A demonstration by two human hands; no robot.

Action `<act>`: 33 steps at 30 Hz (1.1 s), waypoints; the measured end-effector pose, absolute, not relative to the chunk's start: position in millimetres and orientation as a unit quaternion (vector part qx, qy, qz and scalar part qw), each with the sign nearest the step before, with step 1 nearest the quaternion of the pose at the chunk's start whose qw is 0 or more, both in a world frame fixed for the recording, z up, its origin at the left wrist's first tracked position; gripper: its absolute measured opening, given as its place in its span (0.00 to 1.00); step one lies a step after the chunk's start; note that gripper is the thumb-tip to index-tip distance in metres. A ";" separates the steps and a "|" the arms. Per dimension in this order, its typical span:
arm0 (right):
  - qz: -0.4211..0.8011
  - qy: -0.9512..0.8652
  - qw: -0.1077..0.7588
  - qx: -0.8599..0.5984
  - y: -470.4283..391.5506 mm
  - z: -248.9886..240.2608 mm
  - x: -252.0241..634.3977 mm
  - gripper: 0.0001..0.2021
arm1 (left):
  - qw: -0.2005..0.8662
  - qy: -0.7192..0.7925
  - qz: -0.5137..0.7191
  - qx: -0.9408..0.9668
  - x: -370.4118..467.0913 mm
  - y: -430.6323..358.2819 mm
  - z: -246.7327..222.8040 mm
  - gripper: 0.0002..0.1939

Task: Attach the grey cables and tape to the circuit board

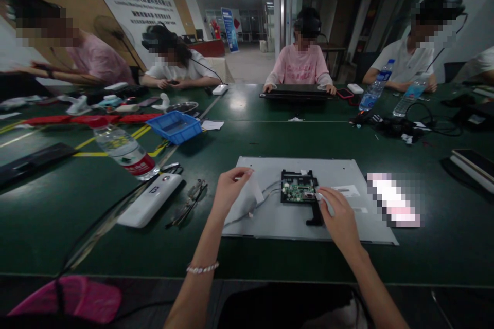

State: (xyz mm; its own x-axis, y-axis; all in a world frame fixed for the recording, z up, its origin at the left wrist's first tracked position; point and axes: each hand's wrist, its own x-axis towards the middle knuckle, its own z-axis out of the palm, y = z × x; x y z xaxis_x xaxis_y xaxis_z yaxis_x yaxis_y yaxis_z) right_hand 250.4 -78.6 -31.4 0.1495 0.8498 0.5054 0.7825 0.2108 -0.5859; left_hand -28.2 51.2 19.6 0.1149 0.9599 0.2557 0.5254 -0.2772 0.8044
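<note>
A flat grey panel (pixel 266 226) lies on the table in front of me. On it sits a black plastic frame (pixel 315 215) carrying a green circuit board (pixel 295 190). Grey cables (pixel 241 217) run from the board's left side across the panel. My left hand (pixel 230 187) is pinched shut on a translucent strip (pixel 255 189), which hangs over the panel left of the board. At the frame's right edge, my right hand (pixel 339 216) has its fingertips closed together; a small whitish bit shows there, too small to name.
Left of the panel lie eyeglasses (pixel 189 203), a white power bank (pixel 152 200) and a tilted water bottle (pixel 125 149). A blue tray (pixel 175 126) stands farther back. A blurred-out phone-shaped object (pixel 393 200) lies right of the panel. Several people sit across the table.
</note>
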 end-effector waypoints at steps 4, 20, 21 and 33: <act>0.063 -0.693 0.420 -0.583 -73.4 -14.5 230.4 0.18 | 0.275 0.533 0.358 0.716 -15.6 41.4 10.7 0.10; 0.044 -0.877 0.264 -0.398 -52.5 -6.5 167.3 0.17 | 0.030 0.534 0.236 0.812 1.0 -9.9 15.8 0.11; 0.044 -0.880 0.259 -0.396 -52.7 -9.8 166.7 0.17 | 0.025 0.539 0.210 0.816 2.5 -14.8 14.5 0.11; 0.069 -0.889 0.219 -0.397 -60.5 -15.0 165.9 0.21 | 0.046 0.517 0.163 0.839 -5.0 -16.0 -22.2 0.22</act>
State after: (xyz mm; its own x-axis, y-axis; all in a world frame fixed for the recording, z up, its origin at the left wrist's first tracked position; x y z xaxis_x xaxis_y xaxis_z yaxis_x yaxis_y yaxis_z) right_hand 165.9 -60.5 -15.0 -0.5897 0.7352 0.3343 0.6749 0.6759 -0.2960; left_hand -5.0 -16.0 -22.2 0.4120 0.8826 0.2264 0.8529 -0.4610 0.2450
